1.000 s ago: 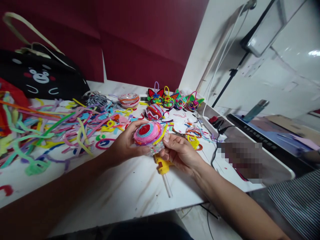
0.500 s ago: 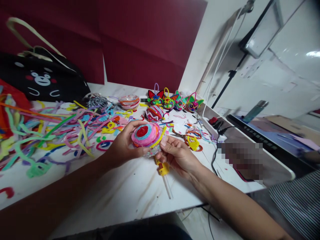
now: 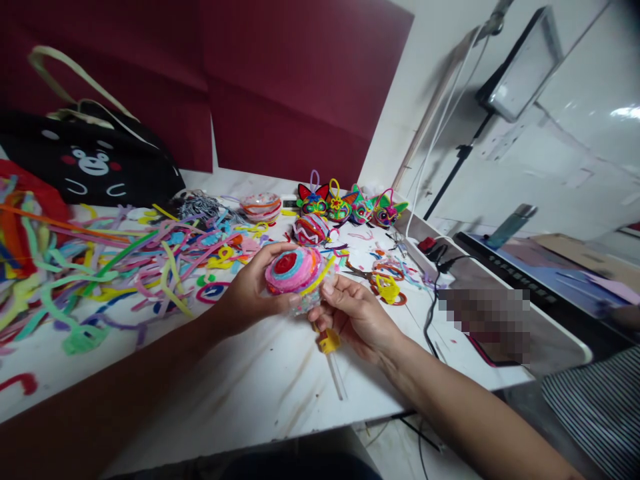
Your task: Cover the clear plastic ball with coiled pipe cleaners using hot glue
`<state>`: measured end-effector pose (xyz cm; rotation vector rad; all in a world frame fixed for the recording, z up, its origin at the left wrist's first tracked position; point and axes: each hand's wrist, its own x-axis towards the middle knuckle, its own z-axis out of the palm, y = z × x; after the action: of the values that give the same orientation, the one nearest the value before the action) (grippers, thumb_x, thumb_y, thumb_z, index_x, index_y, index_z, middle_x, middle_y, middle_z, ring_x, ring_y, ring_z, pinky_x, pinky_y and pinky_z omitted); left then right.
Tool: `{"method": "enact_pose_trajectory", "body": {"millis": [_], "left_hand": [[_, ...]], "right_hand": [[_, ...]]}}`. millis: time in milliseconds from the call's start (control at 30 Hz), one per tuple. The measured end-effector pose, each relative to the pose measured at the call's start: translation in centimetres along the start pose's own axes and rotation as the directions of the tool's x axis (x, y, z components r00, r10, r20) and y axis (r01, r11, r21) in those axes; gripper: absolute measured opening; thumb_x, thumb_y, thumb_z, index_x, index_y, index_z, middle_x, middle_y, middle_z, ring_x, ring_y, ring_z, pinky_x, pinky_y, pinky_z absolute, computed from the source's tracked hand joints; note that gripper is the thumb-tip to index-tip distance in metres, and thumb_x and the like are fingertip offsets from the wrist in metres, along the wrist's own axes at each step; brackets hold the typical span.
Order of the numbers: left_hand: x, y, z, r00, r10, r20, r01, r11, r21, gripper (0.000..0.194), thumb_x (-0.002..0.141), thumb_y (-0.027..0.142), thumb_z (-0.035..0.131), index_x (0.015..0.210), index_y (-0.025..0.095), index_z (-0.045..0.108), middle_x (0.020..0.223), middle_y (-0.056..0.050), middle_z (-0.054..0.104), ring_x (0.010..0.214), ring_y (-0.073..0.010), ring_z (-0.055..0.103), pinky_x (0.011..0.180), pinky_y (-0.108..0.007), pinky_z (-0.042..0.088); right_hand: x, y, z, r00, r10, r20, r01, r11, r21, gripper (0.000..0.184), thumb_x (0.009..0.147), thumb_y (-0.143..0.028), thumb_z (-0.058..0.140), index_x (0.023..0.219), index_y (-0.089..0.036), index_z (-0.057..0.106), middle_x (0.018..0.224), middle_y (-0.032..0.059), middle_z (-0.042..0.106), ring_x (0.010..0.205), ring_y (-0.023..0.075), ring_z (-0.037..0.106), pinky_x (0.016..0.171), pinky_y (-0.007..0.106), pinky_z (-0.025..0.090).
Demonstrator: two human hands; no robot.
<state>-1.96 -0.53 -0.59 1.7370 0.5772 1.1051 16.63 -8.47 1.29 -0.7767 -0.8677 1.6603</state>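
Over the table, my left hand [image 3: 250, 287] cups a small clear bowl [image 3: 286, 275], tilted with its underside up. Coils of fuzzy pipe cleaner in red, blue, pink and orange cover it. A yellow pipe cleaner [image 3: 316, 277] runs along the coils' edge toward the uncovered rim. My right hand [image 3: 350, 307] pinches at that yellow strip's lower end, thumb against the bowl; the exact fingertip contact is partly hidden. Just below my right fingers lies a yellow glue gun [image 3: 329, 341], partly covered, with a clear glue stick [image 3: 337, 380] sticking out of it.
Loose pipe cleaners [image 3: 120, 267] crowd the left. Scissors [image 3: 361, 272] lie right of the bowl. Behind stand a striped ball [image 3: 311, 229], another wrapped bowl [image 3: 261, 207] and several eared ornaments [image 3: 361, 205]. A power strip [image 3: 431, 248] with cables borders the right; a black bag [image 3: 95, 163] stands back left.
The view has shifted slightly. Both hands keep their hold on the bowl, and the right fingers have moved only a little along the yellow strip.
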Motion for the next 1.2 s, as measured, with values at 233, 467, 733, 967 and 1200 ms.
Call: {"method": "enact_pose_trajectory", "body": {"millis": [233, 467, 733, 967, 1200], "left_hand": [[-0.2, 0.4, 0.0, 0.998, -0.019, 0.066, 0.021, 0.999, -0.032, 0.079, 0.065, 0.041, 0.084, 0.135, 0.024, 0.049, 0.136, -0.011, 0.06, 0.122, -0.033, 0.061, 0.101, -0.04, 0.052], [-0.2, 0.1, 0.0, 0.999, 0.016, 0.043, -0.018, 0.999, 0.046, 0.081, 0.07, 0.055, 0.078, 0.141, 0.026, 0.05, 0.151, -0.01, 0.049, 0.14, -0.0366, 0.044, 0.115, -0.046, 0.038], [-0.3, 0.7, 0.1, 0.999, 0.032, 0.001, -0.031, 0.955, 0.295, 0.077, 0.071, 0.05, 0.08, 0.138, 0.024, 0.052, 0.137, -0.012, 0.061, 0.131, -0.0371, 0.053, 0.113, -0.047, 0.04], [-0.3, 0.6, 0.1, 0.996, 0.069, -0.048, -0.054, 0.963, 0.264, 0.07, 0.071, 0.05, 0.079, 0.132, 0.022, 0.058, 0.131, -0.012, 0.064, 0.126, -0.0354, 0.058, 0.111, -0.046, 0.042], [0.4, 0.5, -0.6, 0.996, 0.042, -0.076, -0.027, 0.983, 0.18, 0.068, 0.073, 0.048, 0.079, 0.131, 0.021, 0.056, 0.136, -0.01, 0.061, 0.134, -0.0344, 0.05, 0.108, -0.039, 0.046]], "right_hand": [[0.0, -0.2, 0.1, 0.999, -0.037, -0.017, 0.038, 0.997, 0.06, 0.034, 0.07, -0.032, 0.088, 0.073, -0.017, 0.058, 0.055, -0.0018, 0.063, 0.042, 0.0062, 0.052, 0.038, 0.013, 0.034], [-0.3, 0.5, 0.0, 0.997, -0.079, 0.0, 0.079, 0.996, -0.045, 0.037, 0.07, -0.041, 0.087, 0.081, -0.019, 0.06, 0.064, -0.0012, 0.07, 0.044, 0.0079, 0.059, 0.044, 0.016, 0.047], [0.0, 1.4, 0.8, 0.996, -0.091, 0.021, 0.092, 0.995, -0.04, 0.038, 0.067, -0.037, 0.091, 0.087, -0.017, 0.065, 0.072, -0.0004, 0.073, 0.059, 0.0124, 0.071, 0.05, 0.016, 0.053], [0.0, 1.1, 0.7, 0.996, -0.07, 0.051, 0.078, 0.981, -0.176, 0.039, 0.071, -0.045, 0.086, 0.086, -0.018, 0.061, 0.073, -0.0009, 0.072, 0.051, 0.0096, 0.064, 0.047, 0.018, 0.049], [-2.0, -3.2, -2.5, 0.944, -0.306, 0.12, 0.237, 0.383, -0.893, 0.014, 0.089, -0.027, 0.062, 0.099, -0.018, 0.067, 0.096, 0.0061, 0.072, 0.081, 0.0175, 0.067, 0.068, 0.029, 0.052]]}}
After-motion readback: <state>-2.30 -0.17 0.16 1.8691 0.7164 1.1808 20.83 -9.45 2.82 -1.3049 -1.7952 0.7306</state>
